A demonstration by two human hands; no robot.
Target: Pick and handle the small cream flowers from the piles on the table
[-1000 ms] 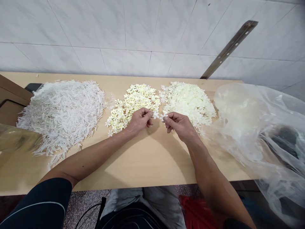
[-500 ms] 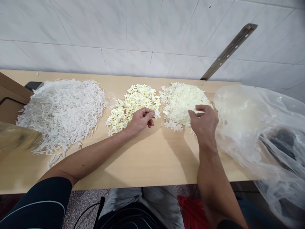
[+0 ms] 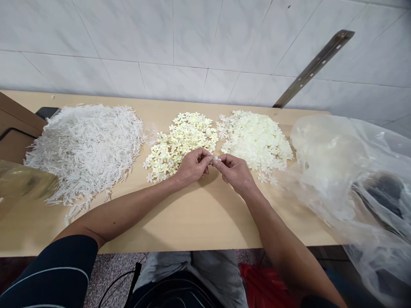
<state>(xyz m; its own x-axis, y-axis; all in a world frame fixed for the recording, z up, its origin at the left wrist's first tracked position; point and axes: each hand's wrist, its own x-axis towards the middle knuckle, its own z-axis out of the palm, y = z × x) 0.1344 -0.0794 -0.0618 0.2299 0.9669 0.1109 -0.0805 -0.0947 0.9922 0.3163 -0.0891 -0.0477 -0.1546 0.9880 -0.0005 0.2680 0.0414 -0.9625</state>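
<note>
My left hand point(image 3: 194, 164) and my right hand point(image 3: 236, 171) meet at the fingertips just in front of two flower piles. Both pinch a small white artificial flower point(image 3: 216, 158), mostly covered by the fingers. Behind my left hand spreads a pile of pale yellow-centred flowers point(image 3: 192, 132). Beyond my right hand is a fuller pile of cream-white flower pieces point(image 3: 258, 137), with a few loose ones at its near edge.
At the left lies a large heap of thin white strands point(image 3: 86, 145), beside a dark flat object point(image 3: 47, 112) and a brownish plastic-wrapped bundle point(image 3: 25, 179). A big clear plastic bag point(image 3: 327, 149) covers the table's right end. Against the tiled wall leans a slotted metal strip point(image 3: 314, 68).
My right hand has come left from the right-hand flower pile to meet my left hand. The left hand has stayed almost where it was, fingers still pinched.
</note>
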